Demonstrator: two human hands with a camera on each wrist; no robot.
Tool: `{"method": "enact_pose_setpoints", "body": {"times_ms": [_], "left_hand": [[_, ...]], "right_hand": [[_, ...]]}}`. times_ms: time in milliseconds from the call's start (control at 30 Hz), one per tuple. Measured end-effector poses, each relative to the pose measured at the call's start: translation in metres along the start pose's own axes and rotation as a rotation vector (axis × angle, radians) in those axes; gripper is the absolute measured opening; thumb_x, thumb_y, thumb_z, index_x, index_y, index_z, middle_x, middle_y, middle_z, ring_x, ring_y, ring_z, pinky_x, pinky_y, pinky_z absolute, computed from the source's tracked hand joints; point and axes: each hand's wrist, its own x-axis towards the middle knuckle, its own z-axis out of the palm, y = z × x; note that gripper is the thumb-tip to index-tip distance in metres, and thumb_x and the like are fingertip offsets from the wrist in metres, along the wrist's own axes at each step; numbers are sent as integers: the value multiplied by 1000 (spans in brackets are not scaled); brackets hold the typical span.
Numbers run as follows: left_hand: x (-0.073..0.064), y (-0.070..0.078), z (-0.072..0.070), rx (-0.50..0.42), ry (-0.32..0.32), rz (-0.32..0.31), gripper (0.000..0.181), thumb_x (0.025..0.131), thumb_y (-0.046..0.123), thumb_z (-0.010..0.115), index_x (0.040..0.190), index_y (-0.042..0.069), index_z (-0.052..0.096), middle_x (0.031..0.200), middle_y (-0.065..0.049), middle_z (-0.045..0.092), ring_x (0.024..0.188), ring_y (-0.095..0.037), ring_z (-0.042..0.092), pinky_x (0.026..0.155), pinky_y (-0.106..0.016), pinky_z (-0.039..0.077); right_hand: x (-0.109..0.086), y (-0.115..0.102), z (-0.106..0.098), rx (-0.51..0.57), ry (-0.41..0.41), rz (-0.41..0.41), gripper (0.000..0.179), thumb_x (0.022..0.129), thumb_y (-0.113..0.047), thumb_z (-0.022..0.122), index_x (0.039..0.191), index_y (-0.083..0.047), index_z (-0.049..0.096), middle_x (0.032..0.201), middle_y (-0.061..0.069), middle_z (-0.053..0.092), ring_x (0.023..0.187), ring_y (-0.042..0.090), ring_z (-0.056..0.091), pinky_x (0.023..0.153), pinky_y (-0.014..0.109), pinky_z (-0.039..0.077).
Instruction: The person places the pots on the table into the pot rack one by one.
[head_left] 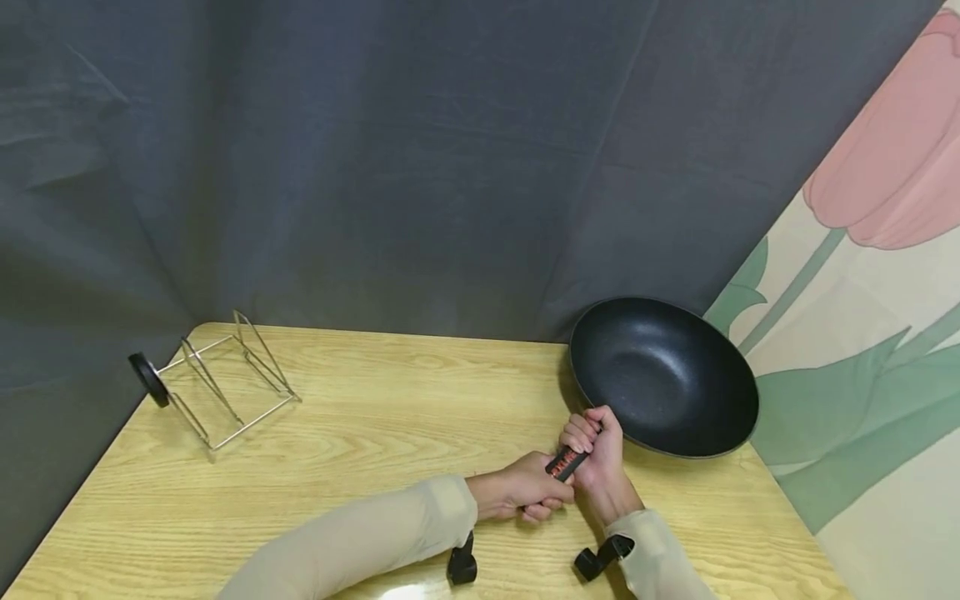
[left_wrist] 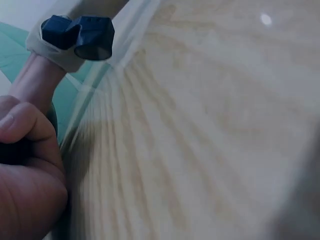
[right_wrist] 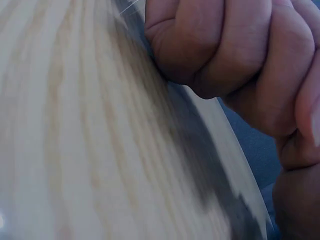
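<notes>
A black wok point(head_left: 663, 379) is at the right of the head view, its dark inside facing up and toward me. Its black handle point(head_left: 566, 463), with red lettering, slants down to the left. My right hand point(head_left: 600, 454) grips the handle close to the pan. Lower down, my left hand point(head_left: 531, 486) is wrapped around the handle's end. Curled fingers of the right hand point(right_wrist: 235, 55) fill the upper right of the right wrist view. In the left wrist view the left hand point(left_wrist: 30, 175) shows at the left edge. Whether the wok touches the table is unclear.
A wire rack point(head_left: 225, 383) with a black round end point(head_left: 148, 379) is at the left of the wooden table point(head_left: 375, 400). Behind hangs a dark curtain point(head_left: 450, 167); a tulip-patterned wall panel point(head_left: 862, 333) borders the right side.
</notes>
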Motion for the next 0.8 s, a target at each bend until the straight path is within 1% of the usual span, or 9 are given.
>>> {"method": "enact_pose_setpoints", "body": {"times_ms": [133,333,433,567,700,800], "left_hand": [[8,0,-2,14,-5,-13,29,85,-6,57,72,16,45,52,5,34,38,-4,25,34,-19,19],[13,2,-2,16,24,-13,30,85,-8,56,71,16,44,53,4,34,39,-5,25,34,-20,18],[18,5,-3,29,26,2,29,86,-7,57,72,16,45,53,3,34,38,-5,25,34,-20,18],[25,6,-5,55,10,25,27,86,-7,57,74,15,46,53,3,34,38,-6,25,34,-21,19],[29,7,-5,71,3,35,26,87,-7,57,76,14,46,53,2,35,37,-7,26,34,-22,20],[33,7,-5,78,1,50,25,87,-6,58,77,14,47,53,2,35,38,-7,26,34,-22,20]], "right_hand": [[1,-4,1,2,20,-3,35,91,-9,37,70,-22,13,62,-11,13,52,4,10,49,19,19],[6,-9,1,-4,24,-9,35,89,-8,39,68,-21,15,61,-10,15,52,4,11,48,20,19],[11,-13,3,-25,8,-32,34,88,-7,40,67,-20,16,59,-9,17,51,5,11,47,20,18],[14,-18,5,-53,-13,-54,36,86,-7,42,67,-21,15,58,-9,17,50,5,10,47,19,15],[14,-22,9,-75,-1,-58,37,84,-7,44,67,-21,14,59,-9,16,50,5,9,47,19,13],[14,-23,13,-87,11,-78,37,84,-6,44,67,-21,15,59,-9,15,50,4,9,46,19,14]]}}
